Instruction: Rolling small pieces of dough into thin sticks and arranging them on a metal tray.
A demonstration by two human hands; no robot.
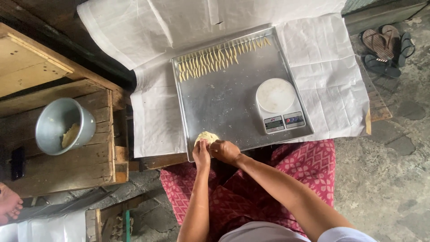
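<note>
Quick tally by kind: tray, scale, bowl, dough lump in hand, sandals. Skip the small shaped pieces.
Metal tray: 1
Kitchen scale: 1
Metal bowl: 1
Dough lump, held by left hand and right hand: 1
Sandals: 4, as far as the overlap shows
Total: 8

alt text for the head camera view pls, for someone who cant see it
Both hands, left hand and right hand, pinch a pale dough lump at the near edge of a metal tray. The tray also holds rows of small dough pieces and a white kitchen scale.
</note>
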